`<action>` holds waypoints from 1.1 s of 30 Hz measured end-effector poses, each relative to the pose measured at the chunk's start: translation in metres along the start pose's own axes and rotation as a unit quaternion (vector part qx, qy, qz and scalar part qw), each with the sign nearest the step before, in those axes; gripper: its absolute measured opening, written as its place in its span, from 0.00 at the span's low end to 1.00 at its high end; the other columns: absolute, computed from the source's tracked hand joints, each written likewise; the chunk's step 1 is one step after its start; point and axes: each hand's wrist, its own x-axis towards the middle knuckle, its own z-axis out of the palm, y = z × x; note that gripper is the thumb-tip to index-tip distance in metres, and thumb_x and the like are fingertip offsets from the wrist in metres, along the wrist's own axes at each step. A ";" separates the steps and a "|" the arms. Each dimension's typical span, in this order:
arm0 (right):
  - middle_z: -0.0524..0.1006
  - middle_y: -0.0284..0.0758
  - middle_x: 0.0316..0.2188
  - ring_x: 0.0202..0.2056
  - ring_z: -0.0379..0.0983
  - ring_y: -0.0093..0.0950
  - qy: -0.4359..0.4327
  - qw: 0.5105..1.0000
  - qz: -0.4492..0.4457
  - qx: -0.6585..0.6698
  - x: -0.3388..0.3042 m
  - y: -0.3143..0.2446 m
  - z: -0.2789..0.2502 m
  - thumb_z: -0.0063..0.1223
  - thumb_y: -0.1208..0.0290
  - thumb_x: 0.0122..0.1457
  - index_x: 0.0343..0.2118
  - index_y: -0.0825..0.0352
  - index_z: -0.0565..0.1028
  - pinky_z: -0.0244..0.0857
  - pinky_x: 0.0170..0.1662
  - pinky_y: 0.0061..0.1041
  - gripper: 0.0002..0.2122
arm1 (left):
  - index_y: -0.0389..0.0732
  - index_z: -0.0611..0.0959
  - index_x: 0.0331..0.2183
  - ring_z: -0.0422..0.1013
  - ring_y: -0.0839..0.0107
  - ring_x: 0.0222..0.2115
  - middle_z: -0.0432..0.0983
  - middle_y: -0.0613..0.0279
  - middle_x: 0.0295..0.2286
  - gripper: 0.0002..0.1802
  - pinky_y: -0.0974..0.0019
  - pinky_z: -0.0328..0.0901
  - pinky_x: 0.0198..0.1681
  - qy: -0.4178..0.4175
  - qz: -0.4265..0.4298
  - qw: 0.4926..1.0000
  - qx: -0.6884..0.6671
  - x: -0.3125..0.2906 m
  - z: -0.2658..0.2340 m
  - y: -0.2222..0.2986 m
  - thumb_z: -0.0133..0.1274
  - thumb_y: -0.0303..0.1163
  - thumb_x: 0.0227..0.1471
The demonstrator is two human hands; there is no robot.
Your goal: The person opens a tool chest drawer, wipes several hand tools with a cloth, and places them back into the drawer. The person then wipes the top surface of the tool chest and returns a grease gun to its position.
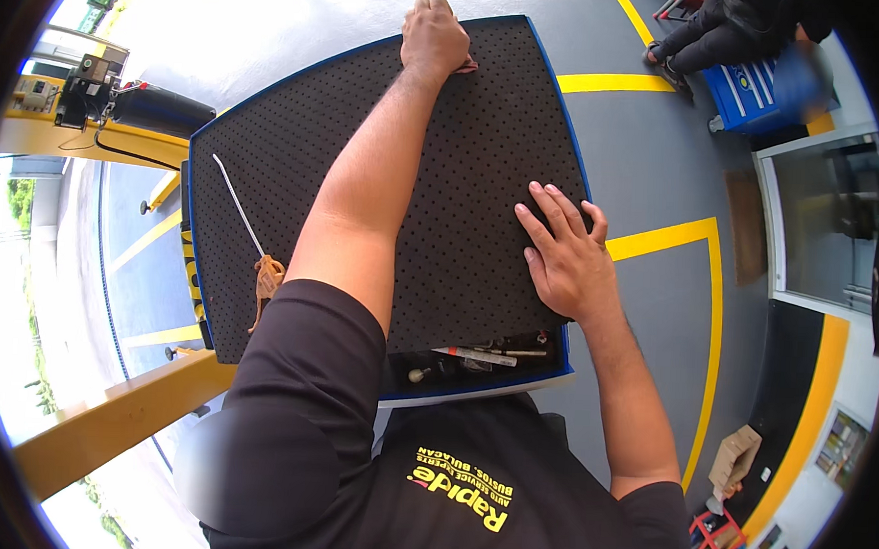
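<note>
While the left hand (434, 35) presses a reddish cloth (465, 67) at the far edge, the perforated black mat (365, 173) lies flat on the blue-rimmed cart top (564, 113). It looks like limp, grippy rubber (light, floppy), best lifted by an edge; the right hand (568, 260) rests open-palmed at its right edge.

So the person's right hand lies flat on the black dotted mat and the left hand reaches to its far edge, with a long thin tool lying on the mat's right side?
Not quite. In the head view the long thin tool lies on the left side of the black dotted mat. The right hand does lie flat, and the left hand reaches the far edge.
</note>
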 end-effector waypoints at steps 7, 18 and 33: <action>0.70 0.32 0.66 0.68 0.63 0.29 0.075 0.994 0.029 0.079 -0.001 0.013 0.006 0.56 0.70 0.61 0.59 0.56 0.78 0.45 0.71 0.45 0.22 | 0.38 0.77 0.38 0.72 0.51 0.48 0.74 0.49 0.40 0.08 0.51 0.69 0.54 -0.105 0.072 0.989 -0.078 -0.098 -0.035 0.055 0.56 0.32 0.63; 0.61 0.43 0.71 0.66 0.62 0.43 0.185 0.955 0.209 0.098 -0.055 0.005 0.025 0.57 0.73 0.61 0.67 0.64 0.66 0.57 0.64 0.50 0.29 | 0.38 0.72 0.36 0.68 0.49 0.39 0.67 0.50 0.35 0.08 0.49 0.66 0.45 -0.105 0.196 0.962 -0.158 -0.235 -0.068 0.108 0.56 0.27 0.62; 0.64 0.47 0.64 0.66 0.62 0.48 0.243 0.920 0.233 0.202 -0.054 0.010 0.040 0.57 0.75 0.60 0.70 0.66 0.56 0.55 0.67 0.55 0.35 | 0.30 0.72 0.45 0.73 0.48 0.49 0.75 0.43 0.45 0.17 0.48 0.69 0.54 -0.136 0.038 0.989 -0.049 -0.104 0.007 0.154 0.50 0.37 0.69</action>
